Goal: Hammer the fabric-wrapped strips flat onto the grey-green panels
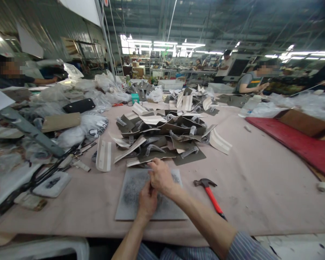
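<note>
Above a grey, dark-smudged square board (128,213), my left hand (147,200) and my right hand (161,176) meet. The left one is closed, its fingers curled up against the right hand. My right hand is farther forward and also closed, knuckles up. Whatever lies between their fingers is hidden by the hands. Just beyond them rises a pile of dark grey-brown sheet pieces (196,155) with pale undersides and plastic-wrapped handle-like strips. To the right of the board lies a claw hammer (212,198) with a red and black handle; neither hand touches it.
Loose pale curved pieces (104,156) lie left of the pile. Plastic bags (67,133), cables and a metal post (35,128) crowd the left side. A red panel (295,144) with a cardboard box (304,122) lies at right. Other people sit or stand beyond the table.
</note>
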The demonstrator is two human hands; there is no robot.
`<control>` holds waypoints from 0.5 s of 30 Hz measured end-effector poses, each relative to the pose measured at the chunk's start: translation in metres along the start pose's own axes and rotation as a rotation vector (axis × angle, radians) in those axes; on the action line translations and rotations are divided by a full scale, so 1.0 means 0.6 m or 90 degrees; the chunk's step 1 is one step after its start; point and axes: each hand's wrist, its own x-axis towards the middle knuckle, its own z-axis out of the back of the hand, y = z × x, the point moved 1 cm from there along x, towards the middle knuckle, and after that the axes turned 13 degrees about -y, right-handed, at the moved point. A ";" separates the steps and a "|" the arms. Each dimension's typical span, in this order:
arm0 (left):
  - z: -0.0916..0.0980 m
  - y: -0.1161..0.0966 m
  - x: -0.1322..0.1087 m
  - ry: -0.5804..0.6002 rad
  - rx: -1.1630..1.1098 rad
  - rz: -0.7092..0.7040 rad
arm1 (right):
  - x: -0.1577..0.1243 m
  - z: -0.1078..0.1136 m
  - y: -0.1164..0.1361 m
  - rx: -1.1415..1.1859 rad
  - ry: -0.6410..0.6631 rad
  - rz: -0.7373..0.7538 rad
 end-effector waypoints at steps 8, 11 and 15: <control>0.002 -0.007 0.001 0.032 0.065 0.033 | 0.148 -0.031 -0.115 -0.115 0.055 -0.101; 0.002 -0.009 0.001 0.034 0.063 0.032 | 0.169 -0.032 -0.111 -0.126 0.095 -0.082; 0.002 -0.008 0.001 0.035 0.053 0.045 | 0.155 0.018 -0.101 -0.147 0.078 -0.053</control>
